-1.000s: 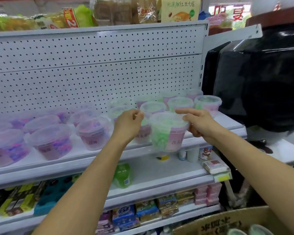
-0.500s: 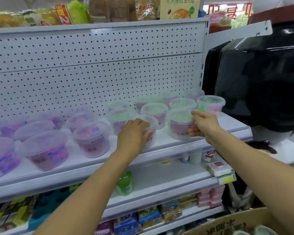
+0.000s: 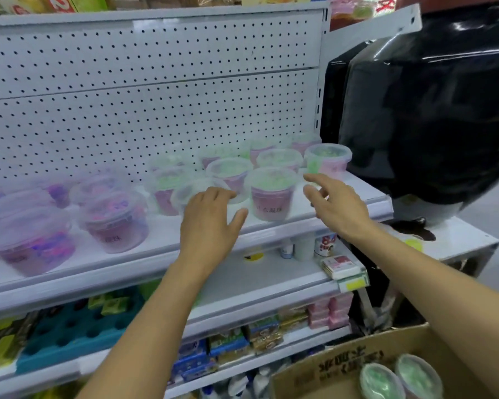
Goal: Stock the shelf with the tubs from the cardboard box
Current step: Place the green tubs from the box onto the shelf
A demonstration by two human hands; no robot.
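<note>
Both hands are hovering spread and empty over the shelf [image 3: 271, 228]: the left hand [image 3: 211, 223] is fanning out just short of a half-hidden tub, the right hand [image 3: 336, 204] is opening just right of the front tub [image 3: 271, 194]. That tub is showing a clear lid, green beads, and a pink label. It looks light, thin-walled and slick, so cupping the wall under the rim seems safest. More tubs [image 3: 401, 375] are waiting in the cardboard box [image 3: 343, 367], below the right forearm.
</note>
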